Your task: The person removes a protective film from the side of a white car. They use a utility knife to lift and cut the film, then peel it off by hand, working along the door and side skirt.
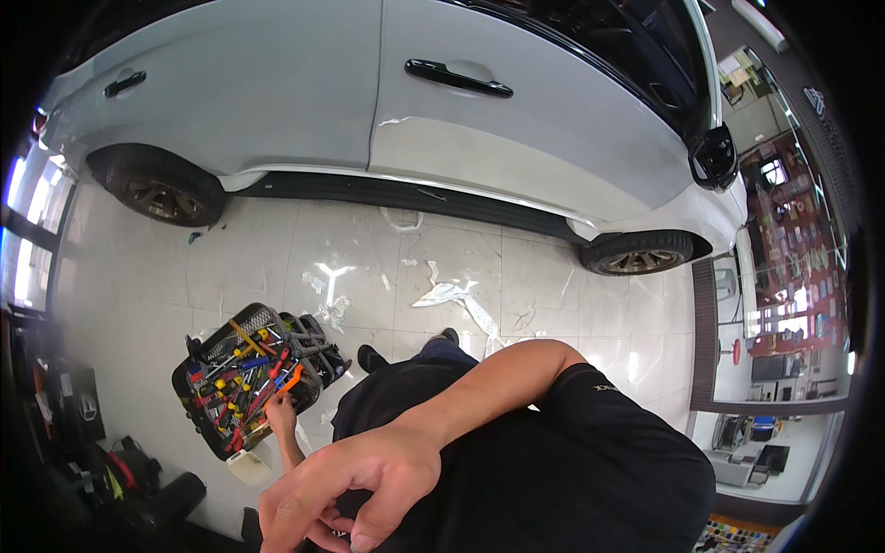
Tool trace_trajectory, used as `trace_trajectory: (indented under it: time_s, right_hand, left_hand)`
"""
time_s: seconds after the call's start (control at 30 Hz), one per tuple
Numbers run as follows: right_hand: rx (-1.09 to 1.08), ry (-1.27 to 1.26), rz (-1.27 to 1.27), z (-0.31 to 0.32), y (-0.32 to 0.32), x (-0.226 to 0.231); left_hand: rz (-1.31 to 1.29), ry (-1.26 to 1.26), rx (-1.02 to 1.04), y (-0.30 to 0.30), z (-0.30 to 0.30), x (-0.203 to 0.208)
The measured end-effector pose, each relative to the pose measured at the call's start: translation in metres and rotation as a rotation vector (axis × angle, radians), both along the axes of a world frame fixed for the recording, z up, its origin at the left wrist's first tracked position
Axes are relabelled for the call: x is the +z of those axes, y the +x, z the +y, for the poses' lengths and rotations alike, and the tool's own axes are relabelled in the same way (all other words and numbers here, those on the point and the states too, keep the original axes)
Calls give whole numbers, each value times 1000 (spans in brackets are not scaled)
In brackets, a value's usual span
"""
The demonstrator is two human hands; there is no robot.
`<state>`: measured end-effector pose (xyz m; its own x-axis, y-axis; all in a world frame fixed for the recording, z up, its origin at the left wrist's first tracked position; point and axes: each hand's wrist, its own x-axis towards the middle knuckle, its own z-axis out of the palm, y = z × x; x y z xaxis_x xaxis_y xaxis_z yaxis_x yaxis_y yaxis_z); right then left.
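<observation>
Reaching down with the left hand (281,412) to the near edge of the tool tray (207,419), fingertips touching the orange-handled tools (288,378) packed in there. Not showing whether those fingers are clamping on a handle or only resting on one, since they are lying half buried among the tools. Holding the right hand (355,488) across the chest, close under the camera, fingers curling loosely inward toward the palm and nearly together; not possible to tell whether anything small is sitting inside them.

Standing the tray on the left part of the tiled floor (138,304), well apart from the white car (516,138), with a small white tub (249,466) just beside its near corner. Lying about the middle of the floor, between the tray and the car's sill, scraps of clear film (447,295).

Judging the progress: seeming to be at the tool-picking stage only, with nothing lifted clear of the tray and every tool sitting in its slots. Hinting, through the loose scraps, at some film work on the car already done. Leaving the lifting of a tool out of the tray undone.
</observation>
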<state>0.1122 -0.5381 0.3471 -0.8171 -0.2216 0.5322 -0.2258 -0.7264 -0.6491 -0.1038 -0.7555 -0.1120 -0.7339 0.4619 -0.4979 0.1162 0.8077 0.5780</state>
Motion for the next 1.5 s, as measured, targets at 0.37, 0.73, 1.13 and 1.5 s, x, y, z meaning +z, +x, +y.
trace_trajectory:
  time_s: [0.37,0.73,1.13,1.5]
  right_hand:
    - [27,85,-60,10,9,15]
    - [161,271,-152,7,-10,-2]
    - [244,268,243,18,-21,13]
    - [97,215,513,35,29,53]
  left_hand:
    - [-78,52,2,-6,3,-6]
    - [239,217,326,-8,-18,65]
    - [481,109,834,-39,-135,74]
    - [489,95,810,-33,-121,58]
